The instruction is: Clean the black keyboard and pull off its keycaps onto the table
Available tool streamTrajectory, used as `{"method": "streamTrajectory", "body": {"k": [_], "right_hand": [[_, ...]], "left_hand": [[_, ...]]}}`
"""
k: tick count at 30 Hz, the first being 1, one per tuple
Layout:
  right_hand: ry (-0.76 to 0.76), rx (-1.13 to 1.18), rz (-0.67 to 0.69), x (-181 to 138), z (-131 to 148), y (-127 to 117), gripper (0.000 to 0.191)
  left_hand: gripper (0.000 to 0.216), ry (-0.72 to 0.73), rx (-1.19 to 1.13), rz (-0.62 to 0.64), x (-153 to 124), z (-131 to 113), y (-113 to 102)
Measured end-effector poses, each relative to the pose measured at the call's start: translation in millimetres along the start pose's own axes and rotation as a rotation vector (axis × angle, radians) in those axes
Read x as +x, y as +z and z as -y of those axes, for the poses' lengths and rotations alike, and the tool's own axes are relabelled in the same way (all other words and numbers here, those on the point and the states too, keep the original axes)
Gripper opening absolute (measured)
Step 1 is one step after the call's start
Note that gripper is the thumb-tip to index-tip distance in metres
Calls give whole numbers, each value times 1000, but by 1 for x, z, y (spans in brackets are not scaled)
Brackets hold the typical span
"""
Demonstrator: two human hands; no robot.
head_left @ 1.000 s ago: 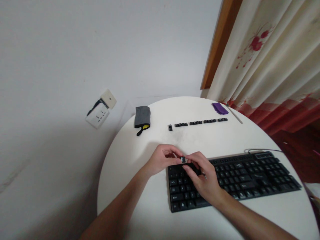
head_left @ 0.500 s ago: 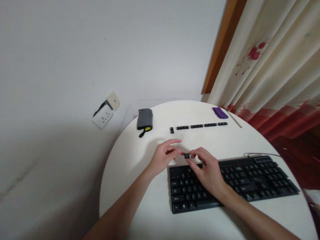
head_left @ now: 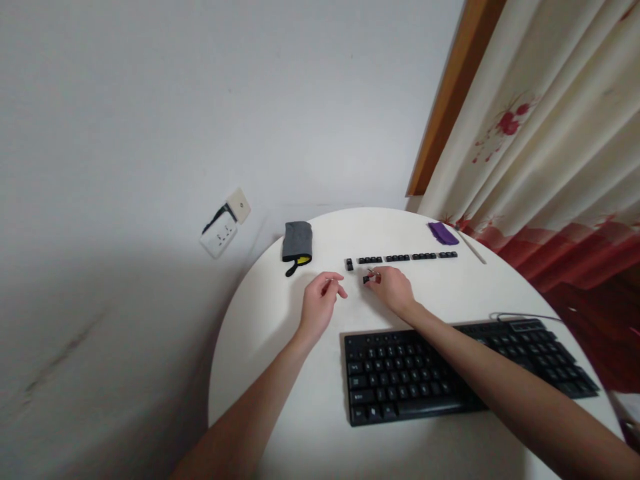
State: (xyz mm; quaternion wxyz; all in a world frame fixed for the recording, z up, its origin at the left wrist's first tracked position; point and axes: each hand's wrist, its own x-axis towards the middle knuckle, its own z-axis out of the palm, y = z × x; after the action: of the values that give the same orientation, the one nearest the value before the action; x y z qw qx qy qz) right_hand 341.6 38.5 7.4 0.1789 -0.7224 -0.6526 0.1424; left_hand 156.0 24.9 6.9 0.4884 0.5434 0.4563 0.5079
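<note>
A small black keycap (head_left: 366, 281) is pinched between the fingertips of my right hand (head_left: 393, 288), low over the white table. Something thin and shiny shows at those fingers, too small to make out. To the left, my left hand (head_left: 320, 297) hovers with loosely bent fingers spread apart and no object visible in them. Just beyond the hands lie two stacked keycaps (head_left: 349, 265), and to their right runs a row of black keycaps (head_left: 397, 258) in small groups. The black keyboard (head_left: 415, 403) lies below, partly covered by my right forearm.
A grey pouch (head_left: 297, 241) with a black loop and yellow lining lies at the far left of the round table (head_left: 260, 373). Folded purple cloth (head_left: 443, 233) and a thin pale stick (head_left: 471, 247) lie at the far right. The keyboard's cable (head_left: 525, 315) curves behind it.
My right hand has moved with the keycap from above the keyboard, away toward the row of keycaps. My left hand has drawn back slightly from the keycap, its fingers more bent.
</note>
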Motion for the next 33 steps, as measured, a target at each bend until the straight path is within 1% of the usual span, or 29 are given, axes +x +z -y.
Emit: {"method": "streamTrajectory", "body": {"k": [7,11,14,19,25,33], "right_hand": [[48,0,6,10,-4,8,16],[77,0,11,9,-6,9,20],[101,-4,14,7,-6,11,18],[126,-9,-1,13,2,16,17],[121,4,-14,24,15,21,20],[114,4,-31,28,18,24,20]], "left_hand": [[16,16,25,-28,5,-1,-7],[15,27,38,-29,5,-3,-7],[15,26,44,-25,5,-5,-6],[14,17,41,-35,6,-4,-8],[15,17,38,-35,6,-4,-7],[15,18,48,-21,5,-5,-7]]}}
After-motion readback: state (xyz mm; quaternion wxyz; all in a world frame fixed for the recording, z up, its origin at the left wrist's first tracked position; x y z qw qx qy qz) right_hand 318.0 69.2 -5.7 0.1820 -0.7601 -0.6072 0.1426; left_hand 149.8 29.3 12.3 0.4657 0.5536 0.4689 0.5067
